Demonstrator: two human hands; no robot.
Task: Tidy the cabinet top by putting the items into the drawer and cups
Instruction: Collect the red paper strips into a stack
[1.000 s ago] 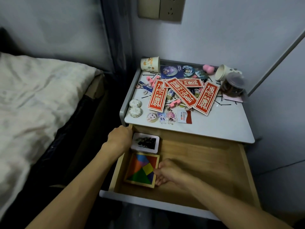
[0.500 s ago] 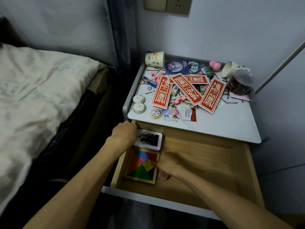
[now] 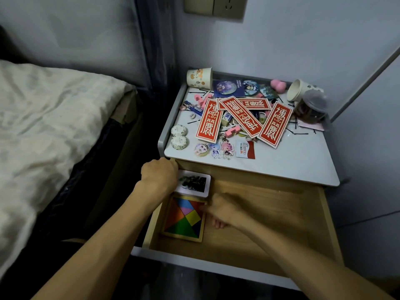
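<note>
View from above onto a bedside cabinet with its drawer [image 3: 270, 215] pulled wide open; the inside is bare light wood. The two hands are apart, both at the drawer's left side. The left hand [image 3: 159, 174] is closed like a fist over the drawer's left wall at the rear corner, just under the front edge of the cabinet top [image 3: 292, 163]; its fingertips are hidden. The right hand [image 3: 225, 213] is inside the drawer, low over the wooden floor and touching or just beside the right edge of a puzzle tray [image 3: 183, 219]; it is blurred, so I cannot tell whether it grips anything.

The puzzle tray, a wooden frame filled with coloured shapes, lies flat in the drawer's left part; behind it, partly under the left hand, lies a white picture card [image 3: 194, 184] with a dark image.

The cabinet top is crowded. An upright paper cup [image 3: 199, 77] stands at the back left corner; a tipped paper cup [image 3: 297, 89] lies on its side at the back right, with a clear plastic jar [image 3: 311, 108] just in front of it. Red paper strips [image 3: 208, 121] with pale lettering overlap in the middle, over pink blocks and small oddments; round badges [image 3: 227, 87] lie behind them. Near the front edge sit two round patterned discs [image 3: 179, 136], three cartoon keychains [image 3: 214, 149] and a small red-and-white card [image 3: 245, 150]; black hairpins [image 3: 299, 133] are scattered about.

A bed [image 3: 43, 115] with a pale cover stands to the left; a wall socket [image 3: 216, 5] is above.
</note>
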